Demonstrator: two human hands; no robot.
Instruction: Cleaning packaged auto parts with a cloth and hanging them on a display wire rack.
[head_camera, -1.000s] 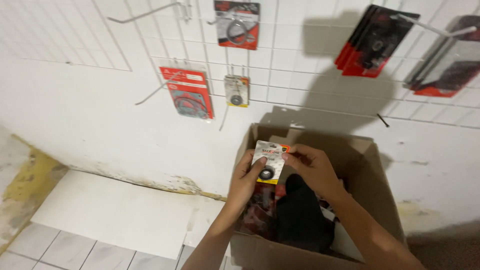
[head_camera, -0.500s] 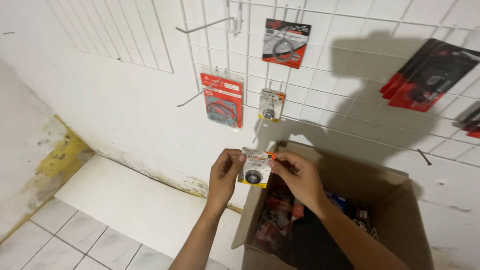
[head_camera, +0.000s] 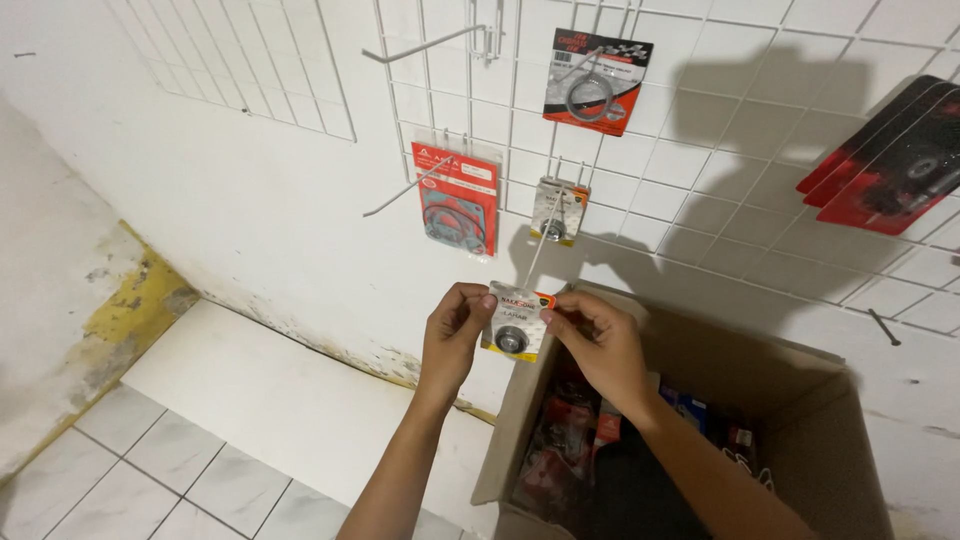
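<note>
While both hands pinch it by its top corners, the small packet hangs in the air just above the near edge of the cardboard box. The left hand holds the corner at 9 o'clock and the right hand holds the corner at 3 o'clock. Each grip is closed tight on the packet, thumb against fingers. A dark ring shows inside the packet.

A thin metal hook sticks out of the wire rack at 12 o'clock from the packet. Another little packet hangs there. If the hole misses the hook, the packet could slip and drop, or the card could tear.

The box stands open on the floor. It holds more red and dark packets, maybe the same kind, but they are too dim to tell.
</note>
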